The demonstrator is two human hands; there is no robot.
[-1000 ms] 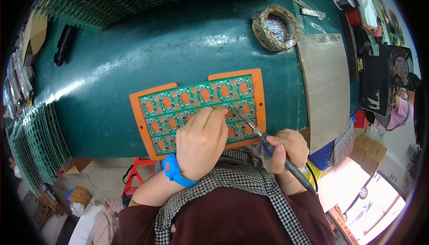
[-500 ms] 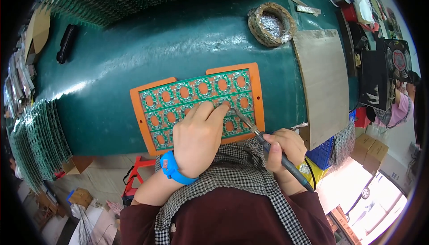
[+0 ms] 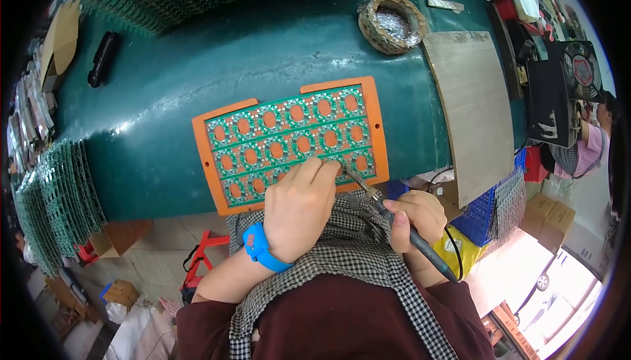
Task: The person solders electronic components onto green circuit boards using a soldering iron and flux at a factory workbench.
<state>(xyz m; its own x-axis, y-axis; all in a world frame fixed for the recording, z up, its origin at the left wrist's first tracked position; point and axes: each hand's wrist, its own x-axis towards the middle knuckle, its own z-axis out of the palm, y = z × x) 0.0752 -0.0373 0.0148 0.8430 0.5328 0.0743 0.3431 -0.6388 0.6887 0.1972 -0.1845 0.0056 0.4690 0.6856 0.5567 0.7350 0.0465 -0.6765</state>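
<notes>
A green circuit board panel (image 3: 290, 129) with rows of oval cut-outs lies in an orange holder frame (image 3: 376, 100) at the table's near edge. My left hand (image 3: 299, 205), with a blue wristband (image 3: 257, 248), rests over the nearest row. Its fingers are pinched at the board, and whatever sits between their tips is hidden. My right hand (image 3: 420, 217) grips a soldering iron (image 3: 432, 255) by its dark handle. The iron's tip points up and left, meeting the board close beside my left fingertips; actual contact is too small to tell.
Beyond the holder stand a round, crusted bowl (image 3: 392, 23) with silvery contents and a grey flat board (image 3: 470, 110). Stacked green panels (image 3: 59, 189) stand at left, more at the far edge. A black fan (image 3: 582, 71) and another person (image 3: 595, 140) are at right.
Both hands and the soldering iron have shifted from the panel's middle row toward me, to the nearest row. The whole view has tilted slightly.
</notes>
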